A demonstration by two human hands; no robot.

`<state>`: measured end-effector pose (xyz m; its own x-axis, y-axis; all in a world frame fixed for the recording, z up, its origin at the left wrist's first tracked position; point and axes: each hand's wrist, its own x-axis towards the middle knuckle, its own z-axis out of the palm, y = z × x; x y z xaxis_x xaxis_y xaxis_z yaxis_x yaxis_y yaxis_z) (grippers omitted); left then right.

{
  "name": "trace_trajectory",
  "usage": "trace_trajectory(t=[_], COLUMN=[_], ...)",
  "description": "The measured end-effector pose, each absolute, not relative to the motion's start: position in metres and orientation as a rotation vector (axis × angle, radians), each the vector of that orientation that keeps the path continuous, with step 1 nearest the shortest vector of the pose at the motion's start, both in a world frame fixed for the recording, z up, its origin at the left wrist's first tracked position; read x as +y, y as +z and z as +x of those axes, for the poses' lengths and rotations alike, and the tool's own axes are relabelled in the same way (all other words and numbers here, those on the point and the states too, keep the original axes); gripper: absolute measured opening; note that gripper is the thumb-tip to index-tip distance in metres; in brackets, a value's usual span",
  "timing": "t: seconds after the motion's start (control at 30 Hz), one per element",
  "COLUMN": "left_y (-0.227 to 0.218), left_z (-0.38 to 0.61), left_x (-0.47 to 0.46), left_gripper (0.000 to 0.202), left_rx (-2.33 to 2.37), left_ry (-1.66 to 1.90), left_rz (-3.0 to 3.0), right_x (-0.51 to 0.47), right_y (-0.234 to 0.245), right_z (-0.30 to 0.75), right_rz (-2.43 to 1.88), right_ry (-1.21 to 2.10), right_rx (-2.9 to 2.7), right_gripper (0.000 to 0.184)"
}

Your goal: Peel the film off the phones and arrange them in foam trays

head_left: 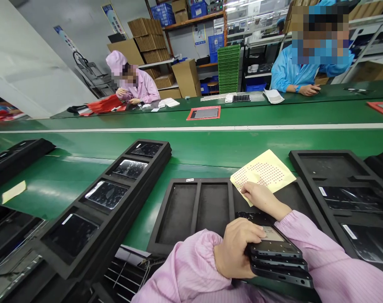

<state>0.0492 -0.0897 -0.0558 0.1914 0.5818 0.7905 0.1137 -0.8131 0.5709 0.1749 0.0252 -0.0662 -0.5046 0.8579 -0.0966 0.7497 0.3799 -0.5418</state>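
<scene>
My left hand [237, 248] is wrapped round a stack of dark phone housings [278, 254], held low in front of me with their edges toward the right. Beyond it, my right hand [264, 198] pinches at the near left part of a yellow sticker sheet [267, 170] dotted with rows of small red marks. That sheet lies across a black foam tray [198, 202] with bare slots on its left side. Whether a single sticker is between my right fingertips cannot be made out.
To the left, stacked foam trays [115, 219] hold dark glass panels. More trays [346, 185] stand at the right. A green conveyor belt [141, 124] runs across, carrying a red-framed panel [204, 113]. Two people sit on its far side. A yellow paper piece [14, 192] lies left.
</scene>
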Motion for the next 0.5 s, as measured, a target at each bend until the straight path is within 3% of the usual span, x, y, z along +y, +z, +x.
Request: trace_trajectory(t=[0.1,0.3,0.5], left_y=[-0.053,-0.042,-0.038], left_z=[0.05,0.052,0.052], left_x=[-0.09,-0.09,-0.089], left_gripper=[0.03,0.046,0.044], left_rx=[0.702,0.853,0.898], left_ry=[1.66,1.688,1.686], left_rz=[2.067,1.991,2.058], right_x=[0.021,-0.055,-0.122], right_y=[-0.048,0.034,0.047], right_z=[0.183,0.225,0.225], right_rz=[-1.358,-1.13,-1.05], right_ry=[0.897,0.886,0.463], right_rx=[-2.269,-1.956,-2.123], right_gripper=[0.017,0.024,0.014])
